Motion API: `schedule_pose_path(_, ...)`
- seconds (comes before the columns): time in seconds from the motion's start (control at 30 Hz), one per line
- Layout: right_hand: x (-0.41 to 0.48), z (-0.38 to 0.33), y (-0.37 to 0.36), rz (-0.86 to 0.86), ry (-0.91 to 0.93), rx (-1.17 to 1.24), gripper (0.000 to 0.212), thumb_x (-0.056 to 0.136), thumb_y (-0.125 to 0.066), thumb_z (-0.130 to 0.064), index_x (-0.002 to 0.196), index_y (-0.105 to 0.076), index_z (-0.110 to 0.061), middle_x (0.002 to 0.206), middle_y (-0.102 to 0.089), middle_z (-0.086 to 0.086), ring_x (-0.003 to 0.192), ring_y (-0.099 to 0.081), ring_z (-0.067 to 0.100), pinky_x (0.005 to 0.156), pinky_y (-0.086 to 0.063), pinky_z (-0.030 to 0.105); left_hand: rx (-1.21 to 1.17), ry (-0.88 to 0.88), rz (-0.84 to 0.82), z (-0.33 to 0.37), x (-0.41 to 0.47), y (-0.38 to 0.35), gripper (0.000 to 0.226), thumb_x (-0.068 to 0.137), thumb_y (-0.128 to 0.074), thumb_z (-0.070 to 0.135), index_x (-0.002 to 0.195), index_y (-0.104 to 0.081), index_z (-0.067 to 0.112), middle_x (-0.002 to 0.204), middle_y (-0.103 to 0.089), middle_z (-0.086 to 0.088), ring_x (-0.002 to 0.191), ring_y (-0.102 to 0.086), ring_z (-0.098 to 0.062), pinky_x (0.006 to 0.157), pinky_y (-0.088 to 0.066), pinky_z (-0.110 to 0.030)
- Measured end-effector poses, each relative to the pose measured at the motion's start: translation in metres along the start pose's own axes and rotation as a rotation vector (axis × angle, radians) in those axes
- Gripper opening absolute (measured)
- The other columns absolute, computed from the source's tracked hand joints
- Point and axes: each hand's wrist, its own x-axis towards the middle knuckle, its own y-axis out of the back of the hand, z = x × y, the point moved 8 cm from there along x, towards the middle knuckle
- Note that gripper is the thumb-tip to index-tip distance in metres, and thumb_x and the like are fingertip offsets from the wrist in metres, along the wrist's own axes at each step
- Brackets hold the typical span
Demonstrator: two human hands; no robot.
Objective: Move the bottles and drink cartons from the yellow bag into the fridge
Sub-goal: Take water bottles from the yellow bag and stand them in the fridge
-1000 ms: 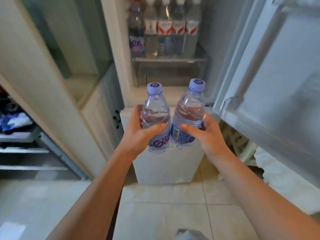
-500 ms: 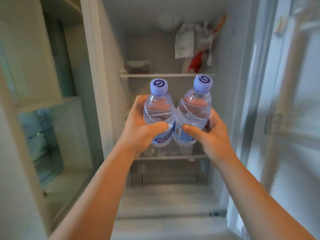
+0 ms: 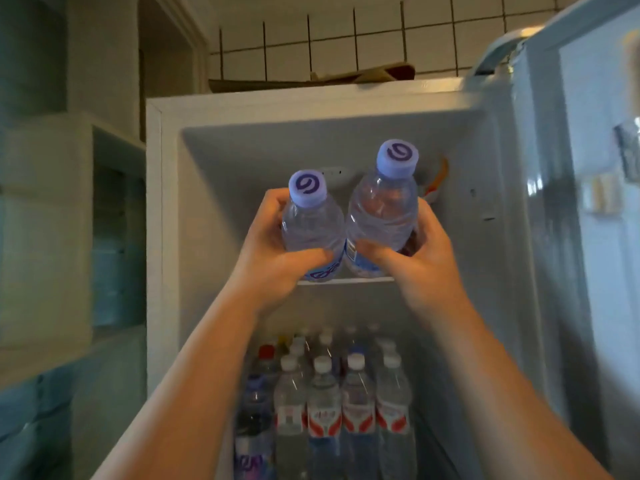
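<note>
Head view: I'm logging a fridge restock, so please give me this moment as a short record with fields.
left hand: grips the left bottle, purple cap
right hand: grips the right bottle, purple cap, held higher
bottles: side by side, touching, level with the upper shelf
fridge: door swung open to the right
lower shelf: crowded with standing bottles
fridge top: flat cardboard

Home kitchen: open fridge (image 3: 162, 237) stocked with bottles (image 3: 323, 410), tiled wall (image 3: 381, 39), cabinets (image 3: 52, 220)
</note>
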Motion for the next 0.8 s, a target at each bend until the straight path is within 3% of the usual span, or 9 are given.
schedule_pose_path(0.23,0.032,0.046,-0.005,-0.085,-0.076,-0.164,0.061,0.077,-0.08,-0.003,0.127,-0.051,-0.023,0.117,-0.065,-0.003,0.103,-0.066,0.005,0.078,-0.054,0.019,0.154,-0.027,-0.086,-0.042,0.032,0.011,0.059,0.061,-0.085,0.007,0.113,-0.058,0.017,0.105,-0.066,0.007,0.1,-0.066,-0.012,0.084,-0.056,-0.028)
schedule_pose_path(0.37,0.04,0.075,-0.005,-0.114,-0.12,-0.22,0.06,0.077,-0.08,0.0,0.114,-0.049,-0.035,0.114,-0.062,-0.008,0.097,-0.065,-0.002,0.073,-0.053,0.015,0.247,-0.005,-0.149,-0.073,0.041,0.01,0.059,0.063,-0.086,-0.005,0.106,-0.056,0.022,0.095,-0.064,0.024,0.091,-0.062,0.0,0.079,-0.053,-0.021)
schedule_pose_path(0.6,0.041,0.12,-0.001,-0.1,-0.153,-0.275,0.063,0.076,-0.081,-0.001,0.125,-0.048,-0.022,0.121,-0.06,0.0,0.1,-0.063,-0.003,0.076,-0.053,0.015,0.384,0.05,-0.207,-0.117,0.045,0.012,0.061,0.063,-0.089,0.021,0.112,-0.056,0.033,0.112,-0.063,0.009,0.108,-0.06,-0.011,0.088,-0.056,-0.034)
schedule_pose_path(0.67,0.044,0.13,0.002,-0.111,-0.149,-0.287,0.065,0.076,-0.082,-0.004,0.128,-0.05,-0.028,0.127,-0.059,-0.002,0.11,-0.062,0.001,0.087,-0.055,0.022,0.439,0.088,-0.235,-0.126,0.049,0.011,0.064,0.06,-0.086,0.031,0.114,-0.053,0.039,0.117,-0.061,0.005,0.112,-0.059,-0.016,0.091,-0.056,-0.04)
schedule_pose_path(0.8,0.043,0.152,0.002,-0.182,-0.18,-0.411,0.082,0.07,-0.085,-0.007,0.137,-0.046,-0.034,0.134,-0.057,-0.005,0.124,-0.056,0.012,0.1,-0.052,0.042,0.588,0.18,-0.358,-0.145,0.048,0.008,0.068,0.068,-0.082,0.026,0.123,-0.045,0.041,0.123,-0.057,0.003,0.117,-0.055,-0.02,0.096,-0.053,-0.046)
